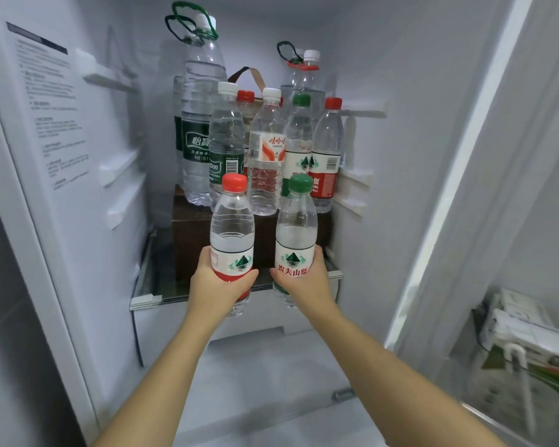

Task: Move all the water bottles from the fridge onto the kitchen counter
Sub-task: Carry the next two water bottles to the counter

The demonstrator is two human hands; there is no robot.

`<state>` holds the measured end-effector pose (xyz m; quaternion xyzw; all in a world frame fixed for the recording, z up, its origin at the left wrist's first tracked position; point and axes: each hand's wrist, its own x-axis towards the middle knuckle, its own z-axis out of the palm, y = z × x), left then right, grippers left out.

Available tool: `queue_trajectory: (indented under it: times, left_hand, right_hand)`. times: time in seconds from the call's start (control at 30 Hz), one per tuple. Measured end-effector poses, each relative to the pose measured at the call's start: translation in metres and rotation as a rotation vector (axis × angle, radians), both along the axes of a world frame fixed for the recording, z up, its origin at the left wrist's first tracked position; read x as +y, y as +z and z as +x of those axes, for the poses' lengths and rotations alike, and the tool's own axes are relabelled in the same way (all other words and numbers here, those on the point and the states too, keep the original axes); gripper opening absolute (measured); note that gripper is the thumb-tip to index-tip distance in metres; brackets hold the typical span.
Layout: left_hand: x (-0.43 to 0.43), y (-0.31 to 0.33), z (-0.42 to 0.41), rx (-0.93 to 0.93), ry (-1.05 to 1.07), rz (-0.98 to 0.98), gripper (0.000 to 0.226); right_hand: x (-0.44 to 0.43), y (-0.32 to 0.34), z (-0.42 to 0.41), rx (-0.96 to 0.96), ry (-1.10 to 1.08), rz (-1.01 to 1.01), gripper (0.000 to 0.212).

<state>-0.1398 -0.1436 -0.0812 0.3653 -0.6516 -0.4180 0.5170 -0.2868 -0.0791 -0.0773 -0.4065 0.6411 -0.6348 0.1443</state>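
- Left hand [218,280]: fingers wrapped round the lower label band of a red-capped bottle [232,233], held upright, clear of the shelf and in front of it.
- Right hand [305,279]: fingers closed round the lower label of a green-capped bottle [296,237], also upright, just beside the other held bottle; the two do not appear to touch.
- Fridge shelf [149,296]: glass, with a brown box [188,240] standing on it; the remaining bottles stand on top of that box, behind and above the two in hand.
- Front row on the box: white-capped bottle with green label [225,146], white-capped bottle with orange-red label [267,153], green-capped bottle at back [300,137], red-capped bottle at right [328,153]. Another red cap [246,95] shows behind them.
- Rear: large jug with green carry loop [200,117] at left; a second large jug [307,75] at right, partly hidden.
- Handling, small bottles: full, likely moderate in weight; thin plastic walls that give when squeezed; probably cold and possibly damp, so slippery. The label band or waist gives the surest hold.
- Handling, large jugs: judged heavy; best taken by the carry loop with support under the base.
- Bench: not in view.
- Door rack [530,330]: cartons, not part of the job.
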Motion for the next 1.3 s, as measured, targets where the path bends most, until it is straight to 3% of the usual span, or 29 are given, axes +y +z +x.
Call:
queue_trajectory:
  times: [0.4,0.67,0.97,1.3]
  left_hand:
    - [0.18,0.016,0.036,0.054,-0.046,-0.029,0.058]
    - [0.327,0.015,0.035,0.051,-0.219,0.012,0.061]
    - [0.456,-0.016,-0.012,-0.042,-0.621,0.094,0.05]
    - [0.502,-0.022,-0.095,-0.106,-0.898,0.0,0.053]
  right_hand:
    - [0.203,0.023,0.039,0.003,0.051,-0.002,0.059]
    - [0.372,0.027,0.047,-0.057,-0.044,-0.033,0.046]
    - [0.541,0.005,0.028,-0.105,-0.413,0.001,0.05]
    - [0.607,0.005,-0.002,-0.074,-0.791,-0.022,0.055]
